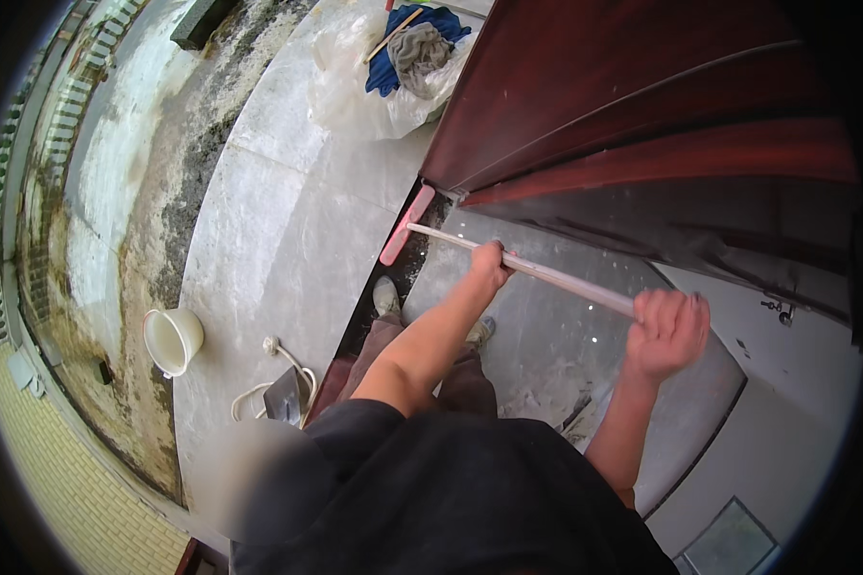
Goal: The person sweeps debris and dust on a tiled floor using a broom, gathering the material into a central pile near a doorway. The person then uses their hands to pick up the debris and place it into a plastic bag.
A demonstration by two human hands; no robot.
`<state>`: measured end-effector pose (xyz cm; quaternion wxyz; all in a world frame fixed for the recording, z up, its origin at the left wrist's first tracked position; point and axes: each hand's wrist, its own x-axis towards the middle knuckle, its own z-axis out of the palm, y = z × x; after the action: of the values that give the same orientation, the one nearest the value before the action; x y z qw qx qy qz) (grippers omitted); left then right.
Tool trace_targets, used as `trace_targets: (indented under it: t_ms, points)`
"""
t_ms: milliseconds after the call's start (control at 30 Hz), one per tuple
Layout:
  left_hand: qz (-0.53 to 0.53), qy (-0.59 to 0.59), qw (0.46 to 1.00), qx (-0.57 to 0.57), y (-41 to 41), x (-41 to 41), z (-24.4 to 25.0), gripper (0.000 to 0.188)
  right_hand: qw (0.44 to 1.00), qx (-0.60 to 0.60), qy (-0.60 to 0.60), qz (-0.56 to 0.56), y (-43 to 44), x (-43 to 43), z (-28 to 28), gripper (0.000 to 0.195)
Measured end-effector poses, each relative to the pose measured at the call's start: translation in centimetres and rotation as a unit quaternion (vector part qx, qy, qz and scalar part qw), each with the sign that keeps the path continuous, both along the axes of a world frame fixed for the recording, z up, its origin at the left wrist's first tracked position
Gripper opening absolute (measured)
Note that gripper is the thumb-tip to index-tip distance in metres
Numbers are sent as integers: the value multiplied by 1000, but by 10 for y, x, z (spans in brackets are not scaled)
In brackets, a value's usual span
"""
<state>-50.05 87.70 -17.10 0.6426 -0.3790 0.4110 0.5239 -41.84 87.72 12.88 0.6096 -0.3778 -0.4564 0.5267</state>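
Note:
A push broom or floor squeegee with a pink head (408,225) and a long pale handle (568,280) slants across the view. My left hand (490,264) is closed around the handle partway down, nearer the head. Higher up, my right hand (667,332) grips the handle near its upper end. The pink head rests on a dark threshold strip (363,309), close to the lower corner of a dark red door (582,79). Whether the head carries bristles or a blade cannot be told.
My shoes (386,296) stand by the threshold. A white bucket (173,342) is at the left; a rope (306,374) lies beside a metal plate (283,399). Plastic sheeting (345,93) holds blue cloth (382,74) and grey cloth (418,56). Debris (568,410) lies on the indoor floor.

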Motion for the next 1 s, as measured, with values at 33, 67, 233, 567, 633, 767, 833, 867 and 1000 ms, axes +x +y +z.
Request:
trace_targets:
  t_ms: [33,67,233,567,633,767,833,867,1000]
  points:
    - [-11,-21,1000,0,-2,2,-11,18,1000,-15,-4,11,0,-1,-2,29]
    - [31,-44,998,-18,-9,6,-21,16,999,-29,-9,21,-1,-1,-3,29]
    - [1,-35,999,-3,-9,2,32,13,999,9,21,42,0,19,24,30]
    - [14,-25,999,-38,-11,0,-25,19,998,-4,-21,53,-4,-1,-4,26]
    - [-14,-17,1000,-20,-20,10,-22,19,999,-11,-5,40,-8,13,7,25]
    - [-43,19,999,-22,-22,15,23,20,1000,28,-13,-3,-18,20,30,25]
    - [-40,32,999,-2,-24,15,26,22,999,51,4,19,-22,21,34,26]
    - [-40,28,999,12,-18,8,10,22,999,47,2,16,-24,15,25,26]
    - [-65,26,997,-38,-1,-13,-29,20,1000,0,-7,8,-10,-14,-1,27]
